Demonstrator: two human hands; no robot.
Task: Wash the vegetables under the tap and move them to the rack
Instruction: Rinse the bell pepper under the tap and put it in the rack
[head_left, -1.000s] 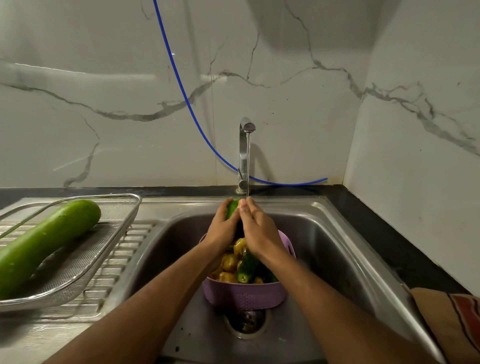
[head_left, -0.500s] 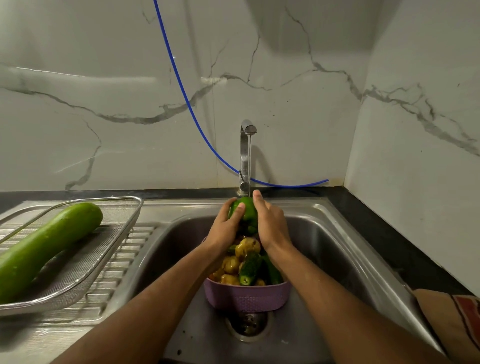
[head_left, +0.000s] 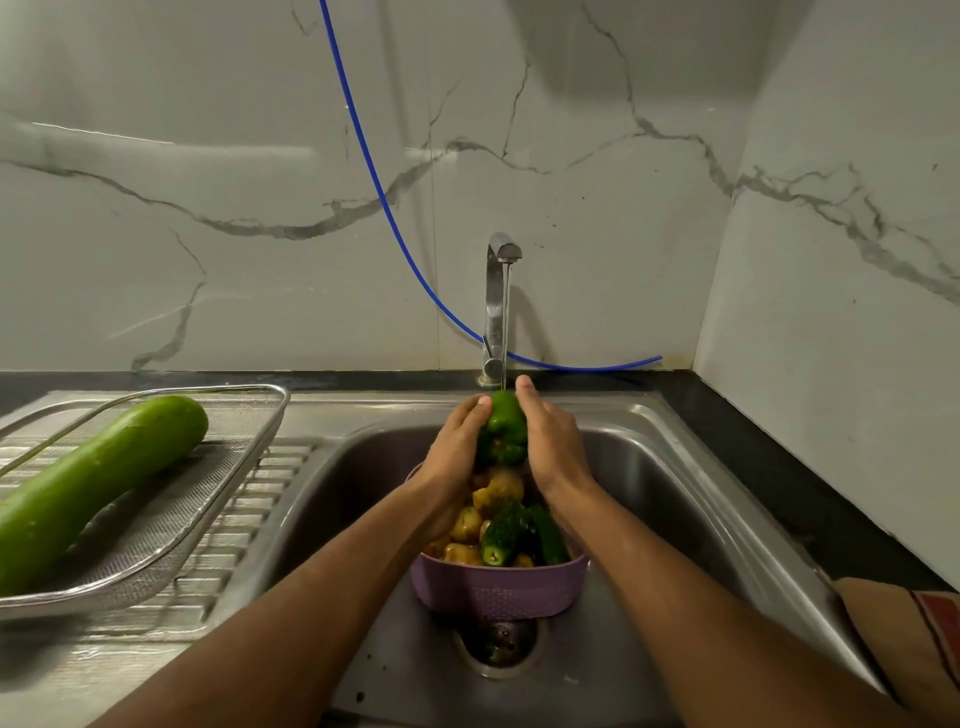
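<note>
The left hand (head_left: 457, 447) and right hand (head_left: 553, 447) clasp a green pepper (head_left: 501, 431) between them under the tap (head_left: 497, 306) stream. Below the wrists sits a purple basket (head_left: 498, 590) of vegetables; far left of the left hand, a gourd (head_left: 98, 483) lies in the rack (head_left: 208, 512).

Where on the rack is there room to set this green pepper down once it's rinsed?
The wire rack has bare mesh along its right side, between the long gourd and the rim nearest the sink. The purple basket, under both hands and the green pepper, is crowded.
</note>
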